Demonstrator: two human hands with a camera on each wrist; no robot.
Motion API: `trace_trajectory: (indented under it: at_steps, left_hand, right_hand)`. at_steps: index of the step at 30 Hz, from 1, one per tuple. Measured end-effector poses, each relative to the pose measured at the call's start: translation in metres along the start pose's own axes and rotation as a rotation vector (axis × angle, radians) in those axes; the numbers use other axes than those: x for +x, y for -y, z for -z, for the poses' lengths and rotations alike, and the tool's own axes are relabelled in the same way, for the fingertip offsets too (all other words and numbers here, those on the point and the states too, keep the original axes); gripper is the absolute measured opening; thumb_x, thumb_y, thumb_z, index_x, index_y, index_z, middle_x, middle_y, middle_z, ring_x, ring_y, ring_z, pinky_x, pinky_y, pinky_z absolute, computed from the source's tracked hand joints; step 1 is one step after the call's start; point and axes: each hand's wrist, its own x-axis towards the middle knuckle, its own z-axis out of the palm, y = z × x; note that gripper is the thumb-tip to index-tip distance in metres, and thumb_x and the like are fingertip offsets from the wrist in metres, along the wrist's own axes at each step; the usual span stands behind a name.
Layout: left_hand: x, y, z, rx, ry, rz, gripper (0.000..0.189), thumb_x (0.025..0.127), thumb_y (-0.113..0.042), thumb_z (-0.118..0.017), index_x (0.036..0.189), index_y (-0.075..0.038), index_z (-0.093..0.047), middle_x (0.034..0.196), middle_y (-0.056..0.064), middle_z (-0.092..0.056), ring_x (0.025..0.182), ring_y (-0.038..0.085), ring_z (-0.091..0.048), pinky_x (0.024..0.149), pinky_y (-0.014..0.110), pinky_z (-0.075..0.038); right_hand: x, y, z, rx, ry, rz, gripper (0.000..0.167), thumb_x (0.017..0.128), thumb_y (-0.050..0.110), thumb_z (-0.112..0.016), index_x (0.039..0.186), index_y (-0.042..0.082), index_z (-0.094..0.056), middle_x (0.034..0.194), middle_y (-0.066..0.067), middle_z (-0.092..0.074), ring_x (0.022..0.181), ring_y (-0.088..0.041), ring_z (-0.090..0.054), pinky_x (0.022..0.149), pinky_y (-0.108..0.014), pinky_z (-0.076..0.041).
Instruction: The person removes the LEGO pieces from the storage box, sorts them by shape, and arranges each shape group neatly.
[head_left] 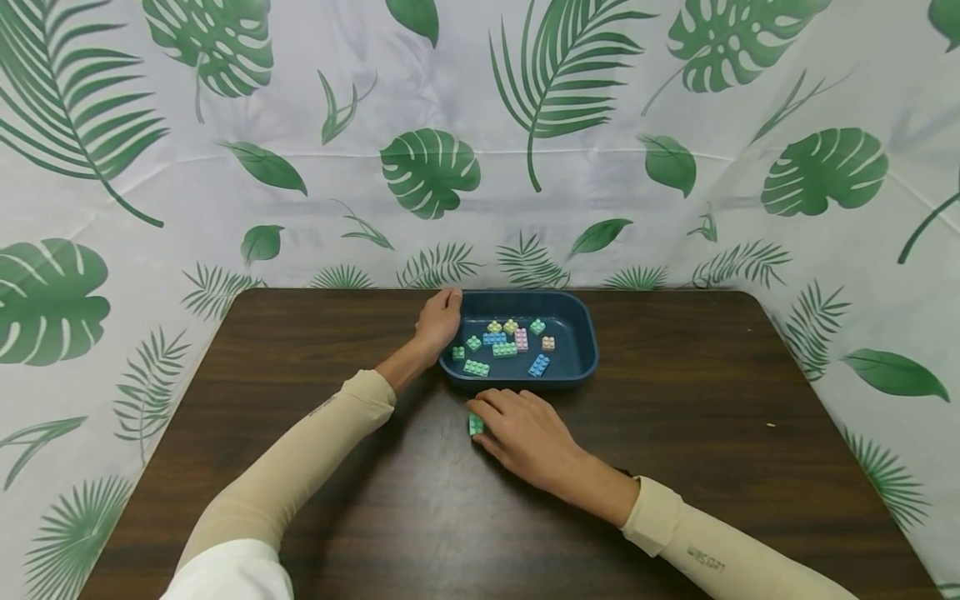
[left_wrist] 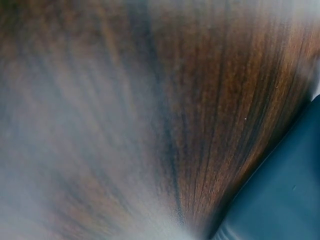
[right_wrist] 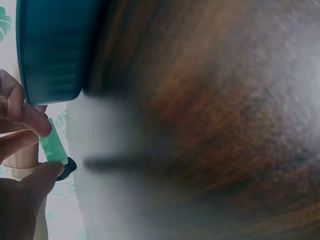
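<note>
A dark blue tray (head_left: 581, 350) stands near the back edge of the table, with several small building bricks in green, blue, yellow, pink and orange inside. My left hand (head_left: 440, 321) grips its left rim, thumb side up. In front of the tray, my right hand (head_left: 525, 435) pinches a green building brick (head_left: 476, 423) between thumb and fingers. The right wrist view shows that brick (right_wrist: 53, 142) held on edge at the fingertips, beside the tray's outer wall (right_wrist: 52, 55). Only a corner of the tray (left_wrist: 285, 185) appears in the left wrist view.
The brown wood-grain table (head_left: 337, 533) spreads around the tray. A leaf-printed cloth (head_left: 465, 100) hangs right behind its back edge and along both sides. A tiny yellow speck (head_left: 770, 425) lies at the right of the tabletop.
</note>
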Motion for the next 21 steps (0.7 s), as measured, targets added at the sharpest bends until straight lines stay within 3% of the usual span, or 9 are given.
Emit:
trace_trajectory:
  at_steps: [21]
  left_hand:
    - [0.000, -0.002, 0.002, 0.019, 0.016, -0.011, 0.053, 0.117, -0.044, -0.032, 0.156, -0.012, -0.049, 0.160, 0.013, -0.052, 0.154, 0.035, -0.042, 0.130, 0.064, -0.012]
  right_hand:
    - [0.004, 0.004, -0.011, -0.016, 0.061, 0.001, 0.042, 0.096, 0.032, -0.081, 0.133, 0.016, -0.068, 0.125, 0.001, -0.071, 0.107, -0.014, -0.068, 0.080, -0.029, -0.055]
